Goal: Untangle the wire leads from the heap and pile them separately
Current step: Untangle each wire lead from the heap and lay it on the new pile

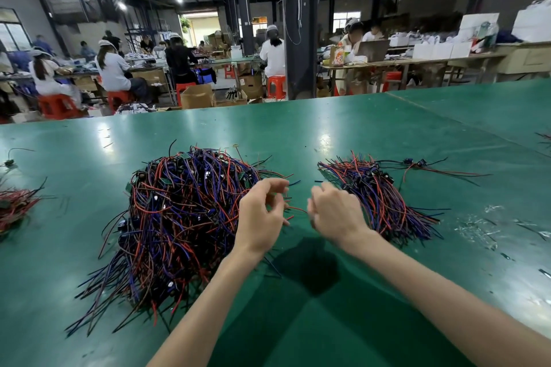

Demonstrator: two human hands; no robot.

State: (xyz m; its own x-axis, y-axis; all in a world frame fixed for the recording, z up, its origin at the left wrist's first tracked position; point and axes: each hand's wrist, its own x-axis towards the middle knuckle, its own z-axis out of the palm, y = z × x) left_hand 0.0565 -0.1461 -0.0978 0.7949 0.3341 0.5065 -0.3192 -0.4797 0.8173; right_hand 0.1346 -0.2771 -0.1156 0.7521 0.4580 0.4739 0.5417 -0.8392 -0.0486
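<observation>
A big tangled heap of red, blue and black wire leads (pixel 182 223) lies on the green table (pixel 328 134), left of centre. A smaller, combed pile of leads (pixel 378 197) lies to the right. My left hand (pixel 262 217) hovers at the heap's right edge with fingers curled and apart, and thin red wire ends run beside its fingertips. My right hand (pixel 337 211) hangs just left of the smaller pile, fingers loosely bent. Whether either hand pinches a wire is not clear.
Another bundle of leads (pixel 15 205) lies at the table's left edge. A few loose leads (pixel 417 165) trail behind the right pile. Clear plastic scraps (pixel 477 226) litter the right side. Beyond the table, people sit at workbenches on red stools.
</observation>
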